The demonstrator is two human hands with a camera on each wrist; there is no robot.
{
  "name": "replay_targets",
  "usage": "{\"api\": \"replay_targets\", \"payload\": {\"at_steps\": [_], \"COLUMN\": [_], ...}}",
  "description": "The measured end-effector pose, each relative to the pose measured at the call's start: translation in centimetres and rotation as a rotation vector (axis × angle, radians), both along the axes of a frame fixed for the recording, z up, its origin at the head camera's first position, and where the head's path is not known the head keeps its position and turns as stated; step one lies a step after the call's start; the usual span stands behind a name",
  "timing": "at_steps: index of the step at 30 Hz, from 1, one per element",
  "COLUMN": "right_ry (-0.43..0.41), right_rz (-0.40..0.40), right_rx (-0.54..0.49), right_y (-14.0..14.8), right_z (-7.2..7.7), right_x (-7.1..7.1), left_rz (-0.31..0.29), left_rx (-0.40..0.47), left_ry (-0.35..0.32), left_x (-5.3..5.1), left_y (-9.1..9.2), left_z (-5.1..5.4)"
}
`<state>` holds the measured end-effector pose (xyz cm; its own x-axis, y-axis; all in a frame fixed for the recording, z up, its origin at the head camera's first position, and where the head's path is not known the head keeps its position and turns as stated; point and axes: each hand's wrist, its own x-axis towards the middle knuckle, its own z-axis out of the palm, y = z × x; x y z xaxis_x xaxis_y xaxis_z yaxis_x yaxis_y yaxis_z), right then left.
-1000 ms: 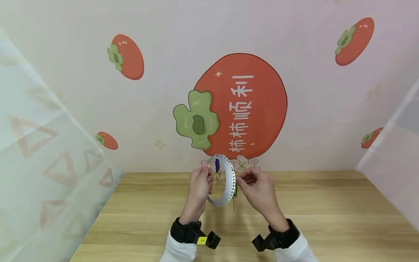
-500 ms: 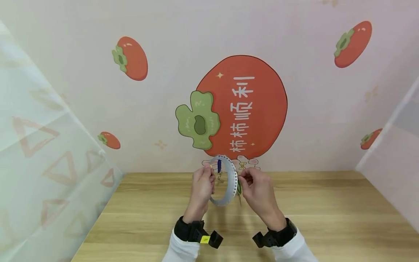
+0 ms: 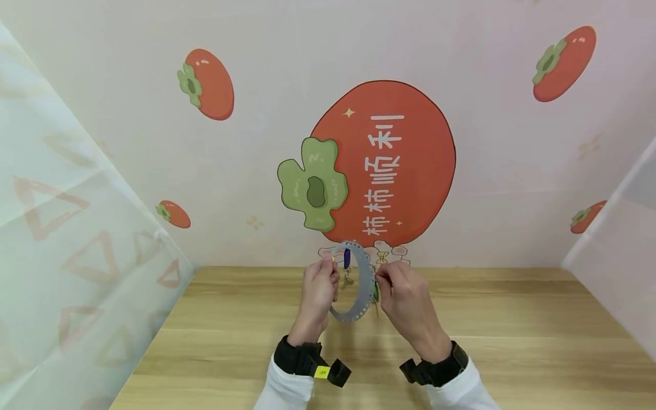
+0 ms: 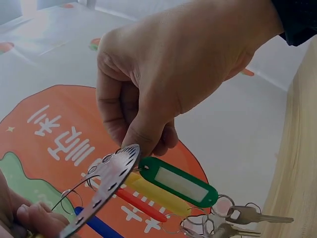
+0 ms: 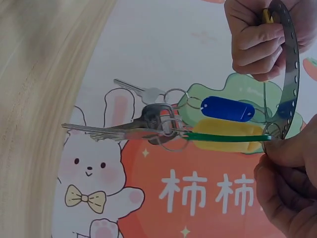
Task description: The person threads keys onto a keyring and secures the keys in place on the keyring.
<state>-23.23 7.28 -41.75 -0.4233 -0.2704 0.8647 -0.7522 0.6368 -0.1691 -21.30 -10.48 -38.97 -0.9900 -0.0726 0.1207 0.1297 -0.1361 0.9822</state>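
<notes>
My left hand (image 3: 316, 287) grips the left side of a grey hoop-shaped band (image 3: 365, 285) with a row of holes, held upright above the table. My right hand (image 3: 407, 302) pinches at the hoop's right edge, where the green key tag (image 4: 179, 182) hangs close to the fingertips. A yellow key tag (image 4: 157, 194), a red key tag (image 4: 141, 204) and a blue key tag (image 5: 227, 109) hang on small metal rings beside it. Several metal keys (image 5: 143, 125) dangle from the tags. Fingers hide exactly what the right hand pinches. Something yellow (image 5: 268, 17) shows at the left hand's grip.
Under the hands lies a wooden table (image 3: 230, 341). Behind it stands a pale backdrop (image 3: 256, 114) printed with persimmons, and patterned panels rise at both sides. Both wrists wear black straps with small cameras.
The hoop and both hands have shifted slightly right in the head view. The hoop has turned a little, its inner face showing wider. Both hands keep their holds.
</notes>
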Motion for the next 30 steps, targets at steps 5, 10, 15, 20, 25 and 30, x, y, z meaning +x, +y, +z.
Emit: {"api": "replay_targets", "payload": {"at_steps": [5, 10, 15, 20, 25, 30], "right_ry": [-0.085, -0.383, -0.635, -0.713, -0.745, -0.676], "right_rz": [0.037, 0.087, 0.125, 0.164, 0.222, 0.220], "right_rx": [-0.115, -0.365, -0.540, -0.583, -0.616, -0.575], "right_y": [-0.12, -0.37, -0.51, -0.47, -0.31, -0.18], "right_z": [-0.16, -0.18, 0.27, 0.50, 0.46, 0.34], "right_x": [-0.11, 0.17, 0.22, 0.22, 0.05, -0.09], "left_rz": [-0.009, 0.037, 0.085, 0.090, 0.082, 0.076], "left_rx": [-0.001, 0.005, 0.029, 0.045, 0.046, 0.044], "left_ry": [0.016, 0.025, 0.041, 0.046, 0.045, 0.039], "left_x": [0.03, -0.08, -0.26, -0.23, -0.19, -0.31], "left_y": [0.05, 0.38, 0.61, 0.56, 0.37, 0.24], "left_z": [0.07, 0.04, 0.00, 0.06, 0.08, 0.11]}}
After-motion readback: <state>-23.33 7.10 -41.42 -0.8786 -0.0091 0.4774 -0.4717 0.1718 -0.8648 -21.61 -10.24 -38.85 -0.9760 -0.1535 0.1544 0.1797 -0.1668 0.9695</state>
